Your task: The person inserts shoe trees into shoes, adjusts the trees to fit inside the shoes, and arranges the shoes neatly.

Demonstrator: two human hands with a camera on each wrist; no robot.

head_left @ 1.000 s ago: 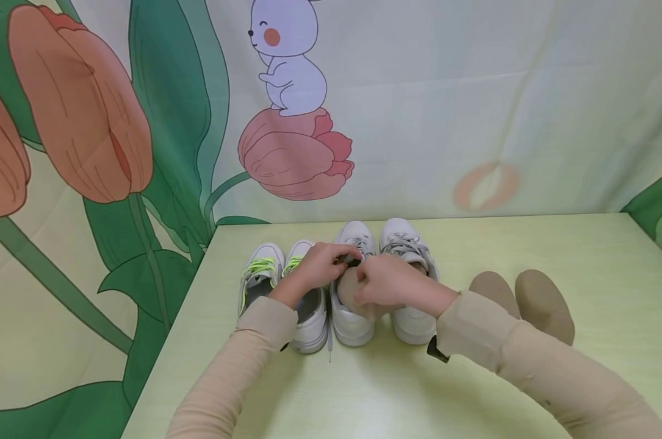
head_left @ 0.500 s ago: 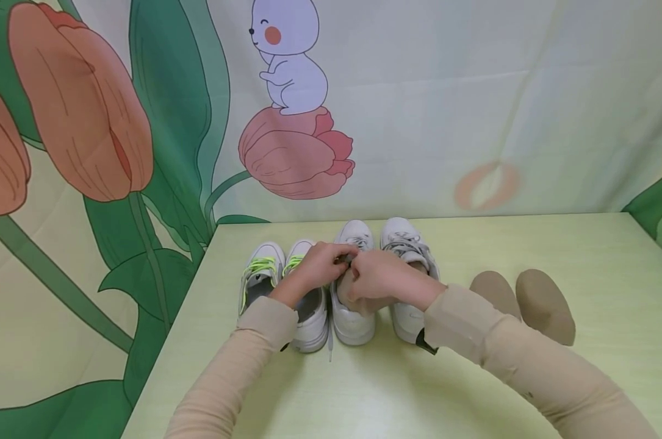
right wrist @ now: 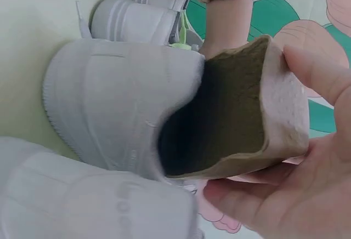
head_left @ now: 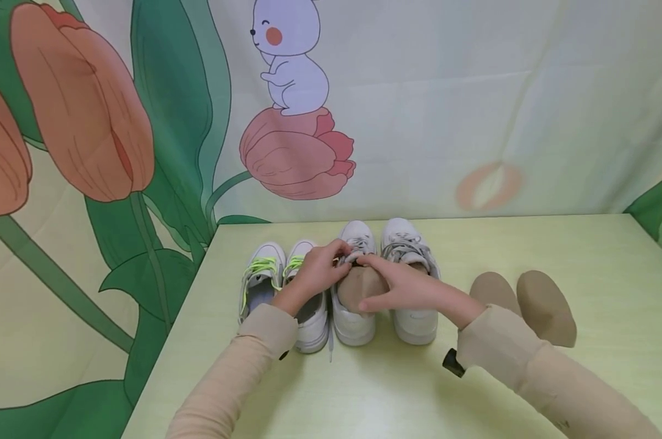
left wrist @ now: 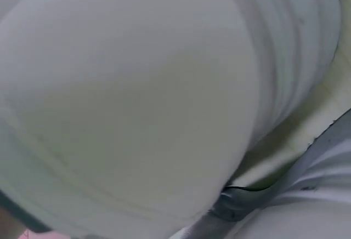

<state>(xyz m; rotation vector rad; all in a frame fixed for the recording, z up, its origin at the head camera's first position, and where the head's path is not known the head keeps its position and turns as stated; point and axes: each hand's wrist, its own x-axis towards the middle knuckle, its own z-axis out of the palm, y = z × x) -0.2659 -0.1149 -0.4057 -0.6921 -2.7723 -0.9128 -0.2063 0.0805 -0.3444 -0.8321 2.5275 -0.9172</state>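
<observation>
The right hand (head_left: 402, 283) holds the brown insert (head_left: 357, 291) with a wide grip, partly inside the white shoe (head_left: 354, 330). The left hand (head_left: 321, 267) pinches this shoe near its laces (head_left: 359, 244).

We list: one hollow form (head_left: 356, 291), tan outside, brown inside; two other forms (head_left: 545, 308), also tan; grey-laced shoes (head_left: 415, 327), white; neon-green-laced shoes (head_left: 312, 336), white; sleeves (head_left: 221, 372), plain beige; tabletop (head_left: 363, 396), pale yellow-green; backdrop (head_left: 435, 91), whitish, printed with orange and pink tulips (head_left: 83, 116), green leaves (head_left: 168, 79) and a coral-cheeked white animal (head_left: 299, 85)
</observation>
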